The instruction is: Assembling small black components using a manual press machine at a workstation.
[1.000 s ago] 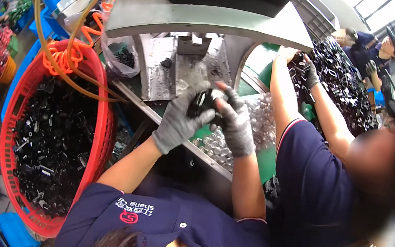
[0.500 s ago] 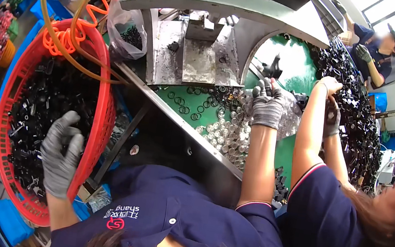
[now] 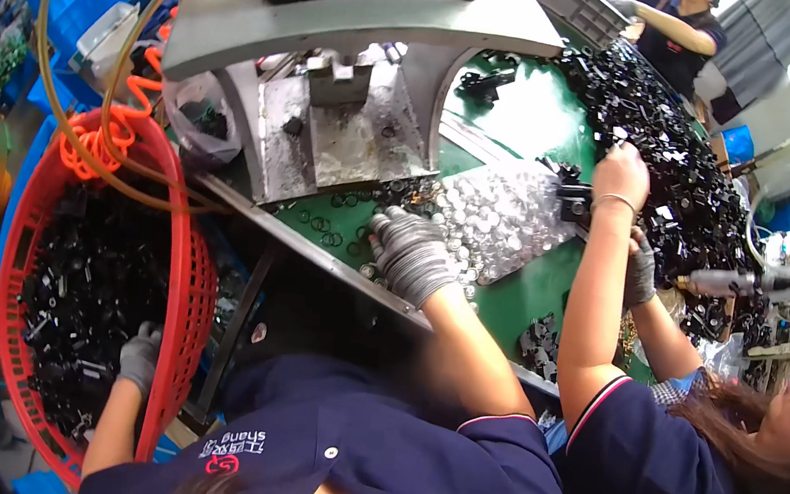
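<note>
My left hand [image 3: 140, 356], in a grey glove, reaches down into the red basket [image 3: 175, 287] full of black plastic parts [image 3: 89, 305]. Its fingertips are hidden against the parts, so its grip does not show. On the green table my right hand [image 3: 411, 254], gloved too, rests palm down with bent fingers at the edge of small clear round pieces [image 3: 459, 256] and black rings [image 3: 325, 229]. What those fingers pinch, if anything, is hidden. Beyond the hand, a clear bag [image 3: 520, 219] lies over more round pieces. A metal press fixture [image 3: 344, 144] stands just behind.
At the right, a co-worker's hands [image 3: 623, 183] are beside a black part [image 3: 575, 202]. A large heap of black parts [image 3: 686, 187] covers the table there. Yellow tubing [image 3: 44, 46] and an orange coiled hose [image 3: 98, 150] hang over the basket. Another person [image 3: 677, 34] stands farther back.
My left hand has gone deeper into the basket. My right hand has come back toward the table's near edge, away from a black part beyond it. The view has shifted.
</note>
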Demonstrator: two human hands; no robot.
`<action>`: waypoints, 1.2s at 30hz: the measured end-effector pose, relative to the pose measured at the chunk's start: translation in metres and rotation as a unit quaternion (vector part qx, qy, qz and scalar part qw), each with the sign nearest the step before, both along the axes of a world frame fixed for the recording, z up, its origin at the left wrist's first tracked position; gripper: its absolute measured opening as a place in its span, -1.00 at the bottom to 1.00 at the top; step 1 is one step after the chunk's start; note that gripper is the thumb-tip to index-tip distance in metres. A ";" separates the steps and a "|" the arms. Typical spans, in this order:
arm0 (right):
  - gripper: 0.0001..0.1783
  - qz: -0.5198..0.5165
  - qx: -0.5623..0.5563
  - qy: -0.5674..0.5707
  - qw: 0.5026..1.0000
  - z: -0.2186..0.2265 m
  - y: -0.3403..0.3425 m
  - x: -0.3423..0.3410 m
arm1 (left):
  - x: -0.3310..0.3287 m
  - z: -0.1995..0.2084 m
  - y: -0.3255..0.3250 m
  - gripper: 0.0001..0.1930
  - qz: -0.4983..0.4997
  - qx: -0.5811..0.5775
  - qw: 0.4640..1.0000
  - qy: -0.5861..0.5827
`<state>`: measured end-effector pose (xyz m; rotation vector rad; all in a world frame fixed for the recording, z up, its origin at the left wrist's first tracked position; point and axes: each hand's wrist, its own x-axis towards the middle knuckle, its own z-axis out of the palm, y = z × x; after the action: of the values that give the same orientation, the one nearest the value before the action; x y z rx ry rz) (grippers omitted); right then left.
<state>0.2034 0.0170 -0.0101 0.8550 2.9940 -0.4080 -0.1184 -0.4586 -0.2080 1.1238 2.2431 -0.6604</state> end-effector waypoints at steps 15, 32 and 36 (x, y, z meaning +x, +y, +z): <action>-0.75 0.024 -0.026 -0.006 0.999 -0.001 -0.002 -0.004 | -0.041 -0.012 -0.016 -0.49 0.240 0.539 0.781 -0.205; -0.89 -0.166 -0.602 0.470 0.624 0.011 -0.044 0.025 | 0.226 0.168 0.299 -0.29 0.425 0.477 0.199 -0.743; -0.92 -0.236 -0.485 0.575 0.616 -0.005 -0.065 0.019 | 0.260 0.173 0.301 -0.25 0.477 0.393 0.113 -0.778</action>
<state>0.2225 -0.0475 -0.0148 1.4419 2.0919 -3.1749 0.1412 -0.1574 -0.0353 -0.1211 0.4089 1.7240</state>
